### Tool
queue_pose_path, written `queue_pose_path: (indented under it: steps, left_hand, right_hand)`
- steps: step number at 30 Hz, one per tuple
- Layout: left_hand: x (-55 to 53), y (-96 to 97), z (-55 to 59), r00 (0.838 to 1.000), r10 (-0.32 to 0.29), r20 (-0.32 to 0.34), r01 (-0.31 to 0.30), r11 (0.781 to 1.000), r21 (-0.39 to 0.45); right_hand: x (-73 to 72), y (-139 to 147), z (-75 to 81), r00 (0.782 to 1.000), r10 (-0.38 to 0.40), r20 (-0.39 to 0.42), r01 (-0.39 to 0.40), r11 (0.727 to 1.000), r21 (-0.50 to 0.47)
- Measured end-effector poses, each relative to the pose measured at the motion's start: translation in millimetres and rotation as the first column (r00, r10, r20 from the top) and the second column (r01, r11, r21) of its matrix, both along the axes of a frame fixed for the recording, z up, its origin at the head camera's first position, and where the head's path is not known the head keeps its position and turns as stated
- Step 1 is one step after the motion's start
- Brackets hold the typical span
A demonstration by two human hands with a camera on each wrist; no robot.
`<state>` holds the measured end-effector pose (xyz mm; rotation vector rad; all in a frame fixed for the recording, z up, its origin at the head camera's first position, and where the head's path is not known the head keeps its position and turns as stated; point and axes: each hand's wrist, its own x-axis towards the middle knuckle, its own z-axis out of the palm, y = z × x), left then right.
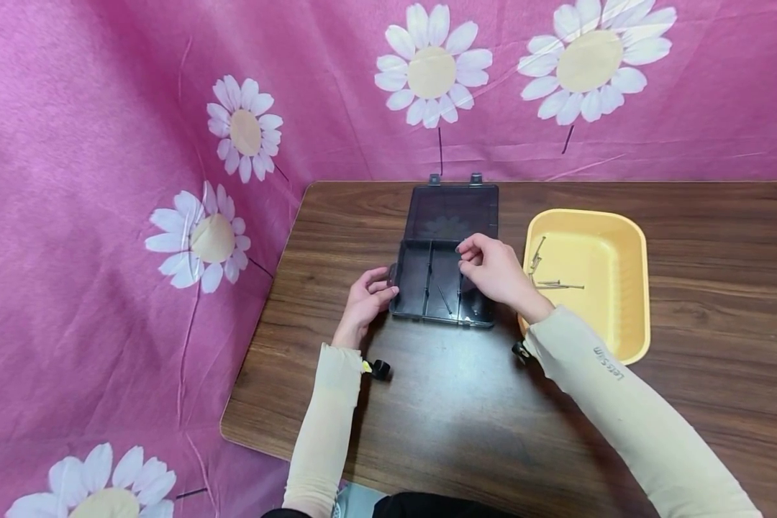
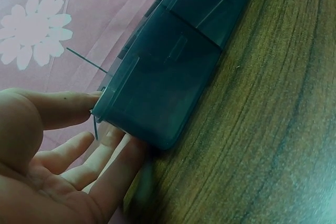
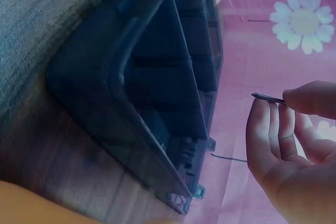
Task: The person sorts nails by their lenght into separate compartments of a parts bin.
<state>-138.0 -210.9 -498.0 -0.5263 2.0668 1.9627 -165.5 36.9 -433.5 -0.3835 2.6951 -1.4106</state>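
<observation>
A dark see-through compartment box [image 1: 411, 277] lies on the table with its lid [image 1: 453, 208] swung back behind it. My left hand [image 1: 365, 298] holds the box's left side, thumb at the rim and fingers against the wall. Above the box's right part, my right hand [image 1: 495, 272] pinches a nail [image 3: 269, 98] between thumb and fingertips; its pointed end shows in the right wrist view. Another nail [image 1: 444, 298] lies slanted in the middle compartment. The right hand partly hides the right compartment.
Close to the right of the box stands a yellow tray [image 1: 637, 288] with several loose nails [image 1: 560, 285] at its left side. The wooden table [image 1: 427, 410] meets a pink flowered cloth [image 1: 337, 108] at the back and left.
</observation>
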Motion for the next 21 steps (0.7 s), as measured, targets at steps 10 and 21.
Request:
queue_pose_path:
  steps: [10, 21]
  left_hand:
    - [0.3, 0.3, -0.5, 1.000, 0.014, -0.003, -0.014, 1.000, 0.025]
    - [0.3, -0.5, -0.8, 1.000, 0.007, -0.007, -0.007, 0.999, 0.033]
  right_hand:
    - [-1.8, -9.8, -6.1, 0.999, 0.024, 0.037, -0.024, 1.000, 0.018]
    - [-4.9, -15.2, -10.0, 0.998, -0.004, 0.057, 0.001, 0.999, 0.050]
